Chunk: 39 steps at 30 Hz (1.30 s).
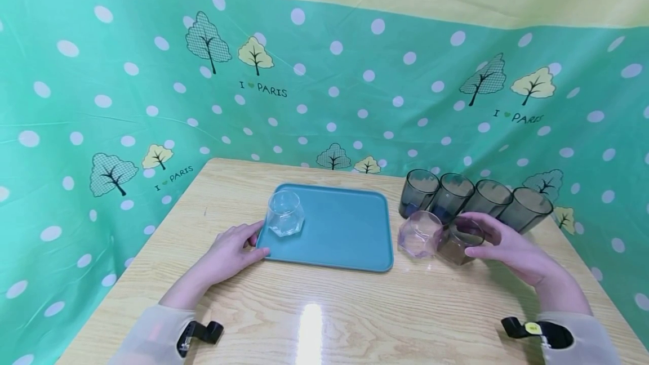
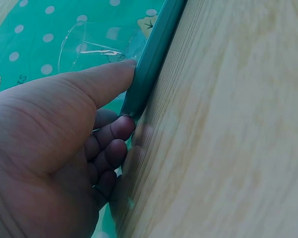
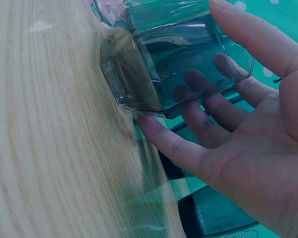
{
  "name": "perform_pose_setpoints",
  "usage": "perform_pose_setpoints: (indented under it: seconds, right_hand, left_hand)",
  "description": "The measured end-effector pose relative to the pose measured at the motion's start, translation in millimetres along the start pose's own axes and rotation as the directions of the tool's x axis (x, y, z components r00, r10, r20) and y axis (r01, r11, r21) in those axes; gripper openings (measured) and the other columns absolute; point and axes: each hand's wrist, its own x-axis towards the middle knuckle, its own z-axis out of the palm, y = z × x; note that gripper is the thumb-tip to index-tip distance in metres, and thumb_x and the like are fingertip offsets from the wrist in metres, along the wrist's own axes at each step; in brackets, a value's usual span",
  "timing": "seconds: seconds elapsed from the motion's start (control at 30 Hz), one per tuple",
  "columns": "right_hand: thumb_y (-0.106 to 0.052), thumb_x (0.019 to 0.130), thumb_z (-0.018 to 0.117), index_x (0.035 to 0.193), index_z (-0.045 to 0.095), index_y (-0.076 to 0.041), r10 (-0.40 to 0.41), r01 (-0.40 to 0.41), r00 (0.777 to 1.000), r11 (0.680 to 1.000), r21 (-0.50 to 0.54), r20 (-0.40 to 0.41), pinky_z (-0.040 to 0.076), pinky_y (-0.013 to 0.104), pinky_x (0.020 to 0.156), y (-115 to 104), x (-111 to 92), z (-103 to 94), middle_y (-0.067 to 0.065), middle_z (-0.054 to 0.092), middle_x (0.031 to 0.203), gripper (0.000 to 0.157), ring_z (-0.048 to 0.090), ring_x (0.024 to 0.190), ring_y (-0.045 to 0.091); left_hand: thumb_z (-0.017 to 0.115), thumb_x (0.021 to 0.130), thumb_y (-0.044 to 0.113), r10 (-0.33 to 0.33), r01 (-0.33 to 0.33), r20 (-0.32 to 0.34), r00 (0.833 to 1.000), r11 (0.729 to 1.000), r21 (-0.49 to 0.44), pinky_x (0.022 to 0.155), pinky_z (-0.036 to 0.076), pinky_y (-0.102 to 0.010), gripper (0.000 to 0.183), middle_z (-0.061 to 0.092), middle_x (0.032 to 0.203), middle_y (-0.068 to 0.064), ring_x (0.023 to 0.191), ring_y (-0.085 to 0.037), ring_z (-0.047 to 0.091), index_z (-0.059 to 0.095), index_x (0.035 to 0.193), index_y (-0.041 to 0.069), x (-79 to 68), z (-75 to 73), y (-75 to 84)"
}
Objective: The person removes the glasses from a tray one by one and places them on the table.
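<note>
My left hand (image 1: 233,249) grips the blue tray (image 1: 339,230) at its left edge, near the front corner. The left wrist view has the thumb on the tray's rim (image 2: 151,54) and the fingers curled low beside it. On the tray's left end stands a clear faceted glass (image 1: 285,216). Over at the right, my right hand (image 1: 499,244) holds a short smoky grey glass (image 1: 456,246). Its thumb lies on one side and its fingers (image 3: 208,124) on the other, partly seen through the glass. A pinkish clear glass (image 1: 419,235) stands just left of the grey one.
Several tall dark grey glasses (image 1: 456,187) stand in a row behind the right hand, at the table's back right. The wooden table (image 1: 355,314) reaches back to a green dotted curtain (image 1: 314,89). A thin black-framed camera (image 1: 547,332) sits on the right wrist.
</note>
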Motion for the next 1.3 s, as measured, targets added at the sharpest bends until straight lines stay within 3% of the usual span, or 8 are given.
perform_pose_setpoints:
  seconds: [0.67,1.3]
  right_hand:
    - [-0.005,0.103,0.076,0.165,0.043,-0.009,-0.025,0.025,1.000,1.000,-0.007,0.005,0.050,0.028,0.098,2.3,-0.2,-2.0,0.009,0.054,0.157,0.071,0.053,0.134,0.004]
    - [0.007,0.102,0.071,0.171,0.035,-0.010,-0.116,0.117,0.993,0.991,0.068,-0.010,0.050,0.022,0.102,0.2,-3.6,-2.9,-0.003,0.049,0.161,0.080,0.054,0.136,-0.001]
  left_hand:
    - [0.083,0.101,0.037,-0.003,0.003,0.002,1.000,1.000,-0.004,0.085,0.034,-0.043,0.073,0.057,0.098,0.007,0.089,-0.015,0.048,0.057,0.155,-0.006,0.0,-0.8,-0.1]
    - [0.083,0.101,0.036,0.001,-0.001,0.003,1.000,1.000,-0.002,0.084,0.033,-0.043,0.074,0.057,0.098,0.008,0.089,-0.016,0.049,0.057,0.155,-0.007,-0.5,-0.7,0.7]
